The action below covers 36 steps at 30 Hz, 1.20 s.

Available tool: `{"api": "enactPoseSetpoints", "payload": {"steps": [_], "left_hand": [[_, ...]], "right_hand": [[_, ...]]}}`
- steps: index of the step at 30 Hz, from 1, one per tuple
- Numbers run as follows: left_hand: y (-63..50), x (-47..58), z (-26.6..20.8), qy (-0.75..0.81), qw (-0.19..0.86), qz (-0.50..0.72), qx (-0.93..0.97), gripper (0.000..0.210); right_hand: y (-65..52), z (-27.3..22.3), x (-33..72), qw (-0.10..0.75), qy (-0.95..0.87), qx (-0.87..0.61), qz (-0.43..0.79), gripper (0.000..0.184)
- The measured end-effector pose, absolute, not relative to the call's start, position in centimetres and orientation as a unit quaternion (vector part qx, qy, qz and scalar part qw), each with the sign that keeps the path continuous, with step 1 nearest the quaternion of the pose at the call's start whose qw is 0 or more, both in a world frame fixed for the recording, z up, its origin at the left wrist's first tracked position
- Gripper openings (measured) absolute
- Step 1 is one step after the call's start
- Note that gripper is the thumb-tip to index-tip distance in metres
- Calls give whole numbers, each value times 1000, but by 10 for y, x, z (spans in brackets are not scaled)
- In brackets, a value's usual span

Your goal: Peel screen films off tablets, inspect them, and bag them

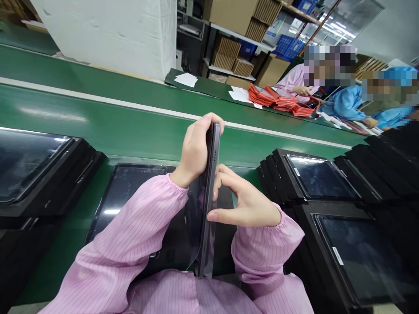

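A dark grey tablet stands on edge in front of me, its thin side with speaker holes turned up to the camera. Wrapped over the far end of the tablet is my left hand, fingers curled round it. My right hand is at the tablet's right side, thumb on the edge and the other fingers bent against the back. Beneath my left arm, another tablet with a dark glossy screen lies flat in a black tray. The lower part of the held tablet comes close to my pink striped smock.
Stacked black trays with tablets stand at left and right. A green conveyor belt crosses ahead. Beyond it are red sleeves, papers, a white block and several people in pink or blue smocks.
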<state>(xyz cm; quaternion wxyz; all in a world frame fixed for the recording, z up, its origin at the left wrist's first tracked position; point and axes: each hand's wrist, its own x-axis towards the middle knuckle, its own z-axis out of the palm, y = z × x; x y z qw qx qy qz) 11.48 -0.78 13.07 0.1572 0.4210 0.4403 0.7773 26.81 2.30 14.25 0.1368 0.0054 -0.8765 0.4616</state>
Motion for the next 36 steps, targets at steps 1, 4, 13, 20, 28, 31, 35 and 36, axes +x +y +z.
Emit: {"api": "enactPoseSetpoints", "payload": {"steps": [1,4,13,20,28,31,35,36], "left_hand": [[-9,116,131,439,157,775,426,56],[-11,119,133,434,156,776,431,54],[-22,127,136,441,145,769,438,52],[-36,133,137,436,125,766,456,46],[-23,138,122,381,110,819,415,22],[2,117,94,492,84,798,337,36],[29,97,54,638,205,721,176,27],[33,97,49,639,256,705,170,26]], "right_hand": [[23,143,269,135,-878,7,459,27],[25,144,271,131,-882,11,453,26],[17,143,272,186,-857,-37,479,30],[5,147,272,238,-841,-47,483,28],[-32,143,268,267,-822,-264,427,26],[-26,139,261,340,-821,-278,364,28],[-5,131,253,387,-806,-296,336,30],[-1,130,252,394,-802,-301,333,30]]}}
